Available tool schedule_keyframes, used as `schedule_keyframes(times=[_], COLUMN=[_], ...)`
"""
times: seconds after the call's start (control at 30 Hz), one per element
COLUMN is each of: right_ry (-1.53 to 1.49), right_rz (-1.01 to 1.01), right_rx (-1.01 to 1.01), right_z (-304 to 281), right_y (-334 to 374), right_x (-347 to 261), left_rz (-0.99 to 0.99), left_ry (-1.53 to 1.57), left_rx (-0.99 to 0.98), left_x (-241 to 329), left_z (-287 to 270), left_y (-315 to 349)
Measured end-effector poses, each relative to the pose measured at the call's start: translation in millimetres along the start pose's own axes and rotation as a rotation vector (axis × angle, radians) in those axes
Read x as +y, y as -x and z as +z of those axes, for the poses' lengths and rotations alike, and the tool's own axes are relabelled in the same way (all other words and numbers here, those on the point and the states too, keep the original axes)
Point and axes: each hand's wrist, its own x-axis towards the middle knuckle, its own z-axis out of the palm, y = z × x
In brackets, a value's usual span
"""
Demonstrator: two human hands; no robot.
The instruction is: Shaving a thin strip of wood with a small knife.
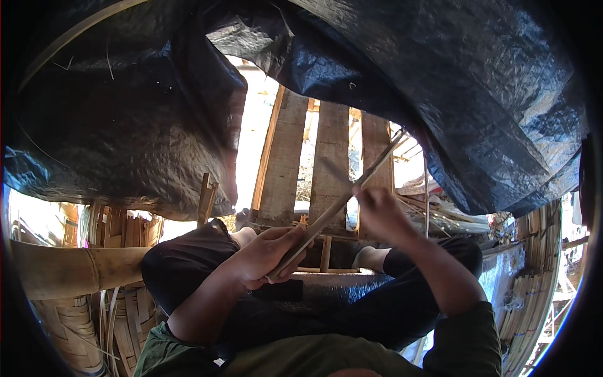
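Our left grip (271,253) holds the near end of the long strip (335,209), apparently steadying it aslant above our lap (314,319), while our blurred right grip (381,212) wraps a dark blade (336,170) beside it.

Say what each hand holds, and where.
Left hand: the long strip, near its lower end. Right hand: apparently a blurred tool, by its near end.

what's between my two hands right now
A slanted stretch of the stick runs from your left hand up to your right hand, in the head view.
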Motion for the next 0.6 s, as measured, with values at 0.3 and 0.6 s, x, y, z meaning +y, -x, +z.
schedule_keyframes(times=[0.3,0.6], right_ry=[-0.013,-0.027], right_rz=[0.165,0.086], right_rx=[-0.074,0.061], right_z=[-7.6,0.5], right_y=[5.8,-3.8], right_x=[-11.8,8.8], left_rz=[0.048,0.019], left_ry=[-0.066,-0.086], left_rx=[-0.004,0.077], left_x=[-4.1,3.0], left_z=[2.5,11.5], left_y=[-0.4,2.2])
